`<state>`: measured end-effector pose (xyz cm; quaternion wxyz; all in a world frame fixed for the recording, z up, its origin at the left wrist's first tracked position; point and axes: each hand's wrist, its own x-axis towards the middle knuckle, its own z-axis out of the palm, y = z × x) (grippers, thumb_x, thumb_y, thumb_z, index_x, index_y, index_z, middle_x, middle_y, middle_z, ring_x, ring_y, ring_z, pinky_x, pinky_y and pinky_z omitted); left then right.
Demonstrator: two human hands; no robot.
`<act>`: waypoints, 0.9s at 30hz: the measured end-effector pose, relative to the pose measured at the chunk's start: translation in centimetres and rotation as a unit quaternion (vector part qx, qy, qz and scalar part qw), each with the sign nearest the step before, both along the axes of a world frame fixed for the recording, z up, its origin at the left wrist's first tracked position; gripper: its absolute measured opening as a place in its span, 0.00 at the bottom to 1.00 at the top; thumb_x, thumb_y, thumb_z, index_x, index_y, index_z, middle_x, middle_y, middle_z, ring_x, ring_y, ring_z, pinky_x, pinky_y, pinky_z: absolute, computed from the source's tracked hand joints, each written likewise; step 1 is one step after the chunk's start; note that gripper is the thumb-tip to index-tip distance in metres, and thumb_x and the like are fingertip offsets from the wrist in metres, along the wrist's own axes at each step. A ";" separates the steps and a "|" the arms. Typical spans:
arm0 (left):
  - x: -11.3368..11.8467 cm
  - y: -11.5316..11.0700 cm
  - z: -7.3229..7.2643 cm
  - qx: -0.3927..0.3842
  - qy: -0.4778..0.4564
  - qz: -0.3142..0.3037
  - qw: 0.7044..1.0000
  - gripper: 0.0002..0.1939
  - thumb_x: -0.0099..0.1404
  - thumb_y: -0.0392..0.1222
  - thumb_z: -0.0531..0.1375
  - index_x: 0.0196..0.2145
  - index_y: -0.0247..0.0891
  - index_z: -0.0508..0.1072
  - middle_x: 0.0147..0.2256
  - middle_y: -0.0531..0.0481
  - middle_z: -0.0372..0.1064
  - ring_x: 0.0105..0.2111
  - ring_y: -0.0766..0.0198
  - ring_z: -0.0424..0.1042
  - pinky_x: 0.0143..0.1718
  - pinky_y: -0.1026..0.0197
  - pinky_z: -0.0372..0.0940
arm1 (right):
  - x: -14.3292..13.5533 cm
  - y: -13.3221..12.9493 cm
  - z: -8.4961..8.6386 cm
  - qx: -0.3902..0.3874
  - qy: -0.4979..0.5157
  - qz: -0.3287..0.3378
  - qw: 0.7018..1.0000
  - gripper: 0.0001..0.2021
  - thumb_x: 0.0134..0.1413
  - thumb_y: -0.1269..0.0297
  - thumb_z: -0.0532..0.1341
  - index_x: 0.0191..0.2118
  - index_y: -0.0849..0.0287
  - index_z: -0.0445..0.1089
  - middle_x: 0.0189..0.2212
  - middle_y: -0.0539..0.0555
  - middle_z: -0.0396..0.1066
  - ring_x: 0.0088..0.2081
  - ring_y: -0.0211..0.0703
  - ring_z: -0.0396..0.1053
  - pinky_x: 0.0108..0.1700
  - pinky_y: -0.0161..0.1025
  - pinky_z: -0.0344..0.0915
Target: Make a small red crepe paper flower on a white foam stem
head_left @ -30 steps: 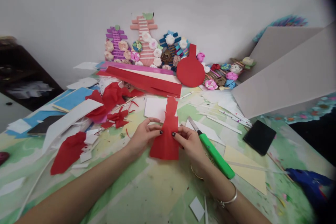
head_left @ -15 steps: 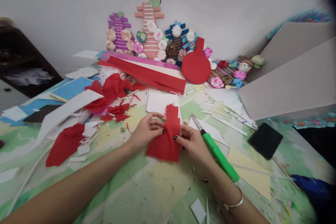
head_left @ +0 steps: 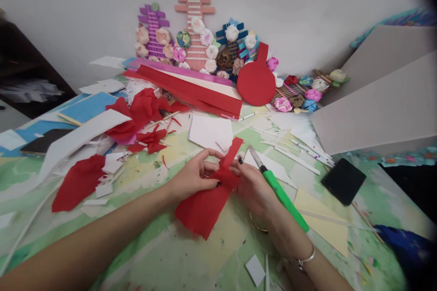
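A piece of red crepe paper [head_left: 205, 204] hangs tilted between my hands, its wide end at the lower left and a narrow strip at the upper right. My left hand [head_left: 194, 175] pinches its middle from the left, thumb in front. On the right side, my right hand [head_left: 251, 182] grips the narrowed part near the strip, its fingers partly hidden behind the paper. A white pad [head_left: 210, 131] lies just beyond the hands. Close to my right hand rests a green utility knife [head_left: 285, 200] with its blade out.
Red paper scraps [head_left: 78, 184] and white foam pieces lie left. Behind are red strips [head_left: 191, 93], a red round cutout [head_left: 256, 82] and decorated flower pieces. A black square [head_left: 344, 182], yellow paper [head_left: 322, 223] and a grey panel [head_left: 378, 95] are at right.
The red paper has turned, its wide end swinging down and left and its strip leaning right. My right fingers have moved up to the narrow part. The view has shifted slightly.
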<state>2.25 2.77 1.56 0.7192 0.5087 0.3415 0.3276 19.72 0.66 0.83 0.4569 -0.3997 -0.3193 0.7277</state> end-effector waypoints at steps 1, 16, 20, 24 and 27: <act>0.0 -0.1 0.0 0.001 0.008 -0.008 1.000 0.22 0.52 0.32 0.64 0.43 0.41 0.62 0.33 0.49 0.77 0.30 0.59 0.76 0.30 0.62 0.66 | 0.0 0.0 0.1 0.003 0.008 -0.005 1.000 0.14 0.45 0.56 0.66 0.37 0.59 0.72 0.34 0.55 0.75 0.33 0.42 0.72 0.38 0.39 0.67; -0.1 -0.3 0.4 0.036 0.055 -0.094 0.993 0.16 0.53 0.32 0.64 0.38 0.37 0.63 0.32 0.48 0.76 0.32 0.61 0.75 0.32 0.64 0.65 | -0.2 -0.3 0.2 -0.007 0.026 -0.013 1.000 0.16 0.44 0.58 0.69 0.39 0.59 0.73 0.24 0.50 0.70 0.21 0.33 0.62 0.25 0.33 0.58; -0.2 -0.4 0.6 0.016 0.060 -0.089 0.994 0.21 0.54 0.36 0.65 0.45 0.38 0.63 0.30 0.49 0.76 0.27 0.62 0.74 0.27 0.64 0.65 | 0.1 0.0 0.0 0.028 -0.032 -0.086 0.995 0.14 0.41 0.61 0.70 0.35 0.62 0.74 0.22 0.49 0.70 0.20 0.30 0.61 0.22 0.30 0.55; -0.5 0.0 0.6 0.018 0.112 -0.051 0.992 0.18 0.53 0.37 0.65 0.42 0.36 0.68 0.25 0.52 0.74 0.22 0.66 0.71 0.22 0.68 0.62 | 0.3 0.3 0.1 0.064 -0.058 -0.138 0.987 0.15 0.44 0.55 0.68 0.31 0.64 0.73 0.23 0.51 0.71 0.22 0.33 0.64 0.24 0.31 0.58; -0.6 0.4 0.4 0.044 0.157 -0.055 0.985 0.10 0.53 0.36 0.65 0.34 0.33 0.72 0.27 0.49 0.75 0.25 0.66 0.71 0.25 0.68 0.62 | 0.5 0.4 0.2 0.081 -0.084 -0.153 0.981 0.18 0.47 0.51 0.66 0.30 0.64 0.73 0.22 0.51 0.70 0.21 0.33 0.64 0.22 0.31 0.57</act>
